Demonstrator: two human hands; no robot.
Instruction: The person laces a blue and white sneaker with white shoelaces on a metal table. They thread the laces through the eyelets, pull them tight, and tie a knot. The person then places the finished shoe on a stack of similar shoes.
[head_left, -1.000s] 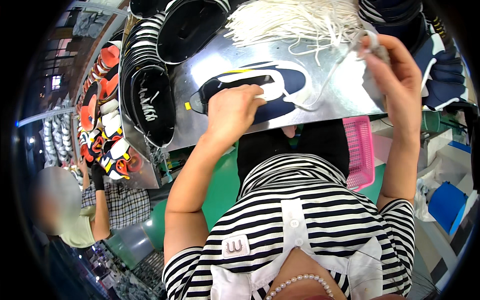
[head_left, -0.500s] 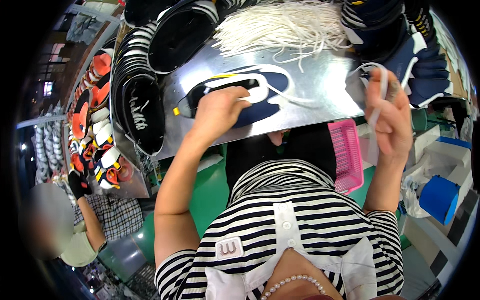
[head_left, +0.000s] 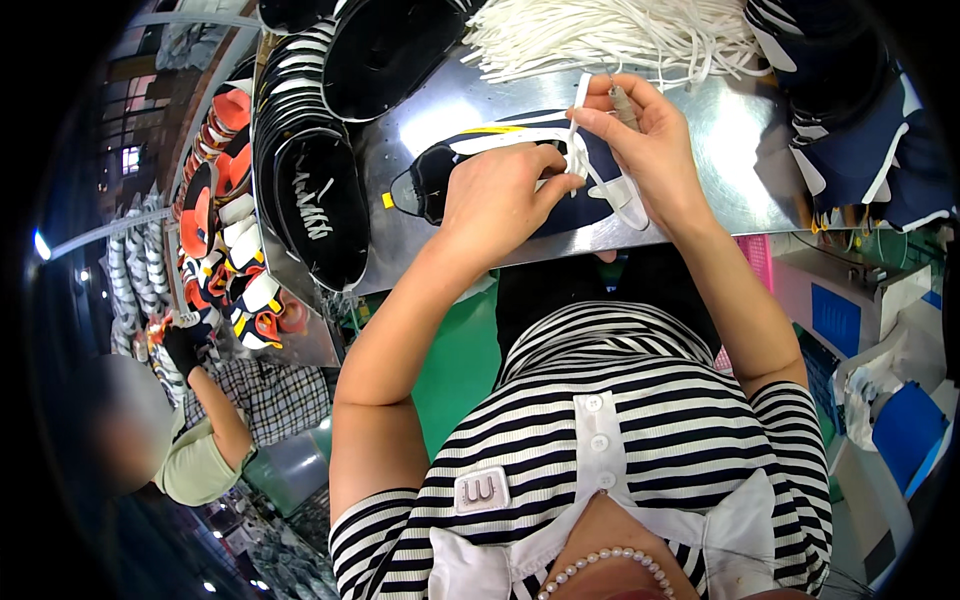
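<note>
A navy shoe upper (head_left: 575, 212) with a yellow stripe and a yellow tab lies on its side on the metal table. My left hand (head_left: 505, 190) grips it around the opening, thumb and index finger pinched at the lacing; what lies exactly under the fingertips is hidden. A white shoelace (head_left: 582, 95) runs from the lacing up to my right hand (head_left: 650, 140), which pinches it between thumb and finger. Tucked among the right fingers is a small tool with a tape-wrapped handle (head_left: 624, 106). Part of the lace loops beside the upper, below that hand.
White laces (head_left: 610, 40) lie heaped at the table's back. Rows of dark uppers (head_left: 318, 205) stand at the left, and stacked navy uppers (head_left: 850, 150) at the right. A pink basket (head_left: 757, 262) is below the table edge. Another person (head_left: 205, 455) works at far left.
My right hand has come left from the table's right side to the upper, bringing the lace. My left hand has shifted along the upper toward the lacing. The whole view has turned slightly.
</note>
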